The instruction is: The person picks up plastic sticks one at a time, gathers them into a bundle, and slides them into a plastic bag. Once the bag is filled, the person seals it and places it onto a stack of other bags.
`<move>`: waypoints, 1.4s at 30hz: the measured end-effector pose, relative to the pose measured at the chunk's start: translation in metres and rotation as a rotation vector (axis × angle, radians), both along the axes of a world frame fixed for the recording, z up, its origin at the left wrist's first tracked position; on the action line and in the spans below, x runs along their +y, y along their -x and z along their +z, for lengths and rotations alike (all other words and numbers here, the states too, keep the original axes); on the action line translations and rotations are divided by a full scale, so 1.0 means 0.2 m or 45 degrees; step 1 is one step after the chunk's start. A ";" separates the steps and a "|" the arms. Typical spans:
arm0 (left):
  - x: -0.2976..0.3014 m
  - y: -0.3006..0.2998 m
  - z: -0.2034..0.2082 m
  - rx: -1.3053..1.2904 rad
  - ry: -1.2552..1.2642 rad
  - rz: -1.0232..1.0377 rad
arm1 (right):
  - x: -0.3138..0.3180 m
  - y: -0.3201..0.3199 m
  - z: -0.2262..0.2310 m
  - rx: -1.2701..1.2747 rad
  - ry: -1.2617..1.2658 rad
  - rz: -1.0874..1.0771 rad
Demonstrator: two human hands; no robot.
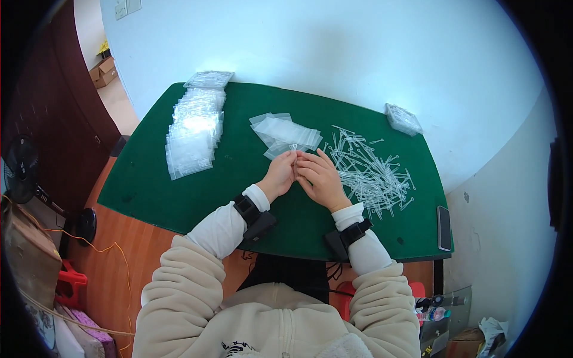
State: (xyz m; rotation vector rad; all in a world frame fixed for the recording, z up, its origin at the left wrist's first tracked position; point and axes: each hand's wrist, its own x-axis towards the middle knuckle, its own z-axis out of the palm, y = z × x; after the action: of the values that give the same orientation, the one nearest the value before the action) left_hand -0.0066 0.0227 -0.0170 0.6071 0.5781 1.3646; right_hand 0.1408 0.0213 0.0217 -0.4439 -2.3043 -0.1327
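My left hand [279,173] and my right hand [323,180] meet over the middle of the green table, fingers closed together. Between them is a small bunch of thin, silvery ring-ended pins [293,147], with the ring ends poking up above the fingertips. How many there are is hidden by the fingers. Just beyond the hands lie several clear flat plastic bags [285,129], loosely overlapping. To the right of my right hand spreads a loose heap of similar ring-ended pins [371,173].
A long overlapping row of clear bags [194,134] lies on the table's left. Another packed clear bundle [403,120] sits at the far right edge, against the wall. A phone [443,228] lies near the right corner. A black fan [24,170] stands left of the table.
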 end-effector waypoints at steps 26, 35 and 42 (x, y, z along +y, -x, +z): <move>-0.01 0.05 0.09 0.432 -0.007 0.070 | 0.20 -0.22 -0.18 -0.068 0.361 -0.912; 0.00 0.02 0.05 0.492 -0.140 0.047 | 0.21 -0.22 -0.18 -0.088 0.339 -0.893; 0.00 0.03 0.04 0.804 -0.220 0.153 | 0.20 -0.20 -0.16 0.111 0.370 -0.719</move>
State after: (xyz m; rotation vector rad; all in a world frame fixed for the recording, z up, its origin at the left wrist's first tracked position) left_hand -0.0129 0.0234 -0.0100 1.1773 1.0193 1.3354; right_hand 0.1811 0.0618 -0.0099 -1.2183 -2.0601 -0.0503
